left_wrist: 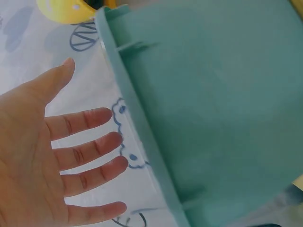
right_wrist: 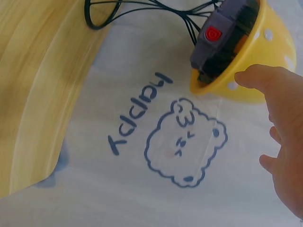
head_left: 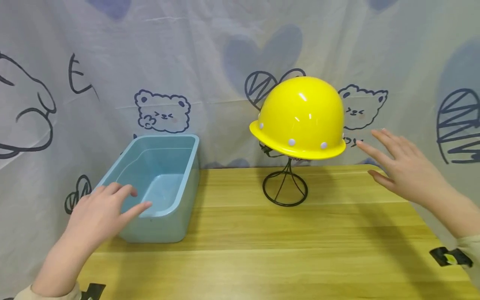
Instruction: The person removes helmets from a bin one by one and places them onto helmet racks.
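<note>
A glossy yellow hard hat (head_left: 303,116) with white rivets sits on a black wire stand (head_left: 286,189) toward the back of the table. My right hand (head_left: 406,171) is in the air just right of its brim, fingers spread and holding nothing. Inside the hat, the right wrist view shows a dark fitting with a red round button (right_wrist: 213,33). A light blue plastic bin (head_left: 187,183) stands at the left. My left hand (head_left: 99,212) hovers by its near left rim, fingers apart; the left wrist view shows a gap between fingertips and bin.
The wooden table (head_left: 262,262) carries the bin and the stand; its right edge slants away beneath my right arm. Behind hangs a pale curtain (head_left: 217,50) with bear and heart drawings, close to the table's back edge.
</note>
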`<state>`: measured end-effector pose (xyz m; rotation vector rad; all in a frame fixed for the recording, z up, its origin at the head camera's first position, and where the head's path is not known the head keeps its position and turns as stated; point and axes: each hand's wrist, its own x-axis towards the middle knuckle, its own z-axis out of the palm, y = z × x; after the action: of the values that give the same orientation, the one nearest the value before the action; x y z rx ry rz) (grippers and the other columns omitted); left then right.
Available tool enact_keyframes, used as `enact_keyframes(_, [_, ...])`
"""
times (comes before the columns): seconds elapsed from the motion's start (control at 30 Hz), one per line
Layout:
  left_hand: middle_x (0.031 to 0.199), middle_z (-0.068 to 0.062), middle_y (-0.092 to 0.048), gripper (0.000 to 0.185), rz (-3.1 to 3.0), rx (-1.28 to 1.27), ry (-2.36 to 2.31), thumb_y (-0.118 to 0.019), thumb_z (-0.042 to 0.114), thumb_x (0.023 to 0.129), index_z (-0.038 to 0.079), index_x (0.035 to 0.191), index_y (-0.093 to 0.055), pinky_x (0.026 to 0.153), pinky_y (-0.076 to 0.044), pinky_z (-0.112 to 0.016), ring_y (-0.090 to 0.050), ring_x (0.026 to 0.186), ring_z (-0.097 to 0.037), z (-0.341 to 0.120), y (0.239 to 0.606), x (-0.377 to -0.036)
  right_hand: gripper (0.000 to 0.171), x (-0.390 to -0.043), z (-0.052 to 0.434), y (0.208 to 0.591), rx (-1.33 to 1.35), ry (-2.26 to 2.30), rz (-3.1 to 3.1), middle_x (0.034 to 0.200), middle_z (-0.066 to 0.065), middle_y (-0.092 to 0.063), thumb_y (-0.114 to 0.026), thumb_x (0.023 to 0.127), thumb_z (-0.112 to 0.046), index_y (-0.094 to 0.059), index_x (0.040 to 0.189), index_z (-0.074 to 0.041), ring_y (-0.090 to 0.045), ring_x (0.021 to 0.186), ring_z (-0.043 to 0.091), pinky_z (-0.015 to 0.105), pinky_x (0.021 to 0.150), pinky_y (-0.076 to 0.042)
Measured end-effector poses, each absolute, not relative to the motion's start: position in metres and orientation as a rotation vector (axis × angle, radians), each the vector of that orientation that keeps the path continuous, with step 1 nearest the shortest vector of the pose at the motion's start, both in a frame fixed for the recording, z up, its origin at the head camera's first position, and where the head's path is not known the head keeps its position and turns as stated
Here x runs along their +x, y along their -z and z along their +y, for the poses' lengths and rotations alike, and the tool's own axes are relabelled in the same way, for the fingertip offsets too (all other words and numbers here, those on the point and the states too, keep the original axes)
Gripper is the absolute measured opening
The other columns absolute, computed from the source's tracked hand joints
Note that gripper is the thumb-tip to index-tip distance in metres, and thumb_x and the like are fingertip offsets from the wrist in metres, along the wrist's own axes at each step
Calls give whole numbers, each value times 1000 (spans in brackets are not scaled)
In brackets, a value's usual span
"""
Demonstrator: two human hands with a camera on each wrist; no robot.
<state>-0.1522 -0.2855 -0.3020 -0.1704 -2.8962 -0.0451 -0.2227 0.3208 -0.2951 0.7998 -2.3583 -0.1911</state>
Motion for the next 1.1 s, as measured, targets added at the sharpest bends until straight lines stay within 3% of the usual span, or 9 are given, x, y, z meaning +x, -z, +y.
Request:
enact_keyframes(0.17, [102, -4, -59, 63, -2889, -257, 50, -36, 72, 79, 19, 105, -59, 63, -40, -42, -53, 86, -26, -268, 293, -160, 70, -220, 332, 296, 752, 174, -2340, 139, 21, -33, -12, 87, -65, -34, 138, -21, -27, 131, 41, 59, 102, -26])
enact_keyframes(0.4, [121, -8, -51, 68, -2936, -293, 149, -32, 73, 79, 20, 116, -54, 70, -43, -49, -47, 106, -33, -244, 290, -176, 71, -217, 348, 304, 676, 144, -2340, 139, 23, -32, -16, 87, -66, -33, 138, -21, -25, 131, 44, 56, 107, -19])
enact_keyframes(0.53, [122, -6, -51, 68, -2899, -308, 221, -33, 73, 79, 20, 117, -54, 76, -42, -49, -46, 109, -31, -231, 295, -184, 73, -212, 356, 316, 612, 102, -2399, 141, 24, -29, -15, 86, -67, -30, 140, -20, -19, 133, 43, 57, 107, -16])
enact_keyframes(0.67, [122, -6, -51, 65, -2833, -340, 287, -38, 69, 81, 19, 120, -52, 89, -36, -52, -44, 113, -32, -217, 304, -192, 68, -204, 359, 330, 514, 67, -2488, 144, 23, -22, -45, 86, -55, -25, 142, -21, -12, 136, 41, 60, 106, -14])
enact_keyframes(0.77, [124, -9, -49, 60, -2768, -362, 290, -43, 64, 82, 19, 122, -50, 96, -31, -54, -41, 117, -33, -205, 312, -198, 78, -196, 359, 339, 434, 49, -2559, 148, 21, -13, -64, 80, -37, -20, 143, -22, -5, 137, 40, 60, 107, -9])
enact_keyframes(1.1, [149, -12, -18, 68, -2776, -345, 371, -47, 61, 82, 33, 140, -25, 107, -10, -61, -7, 139, -34, -162, 337, -210, 77, -188, 346, 361, 253, -98, -2702, 150, 19, 0, -54, 84, -46, -10, 144, -27, 9, 138, 36, 62, 106, 1])
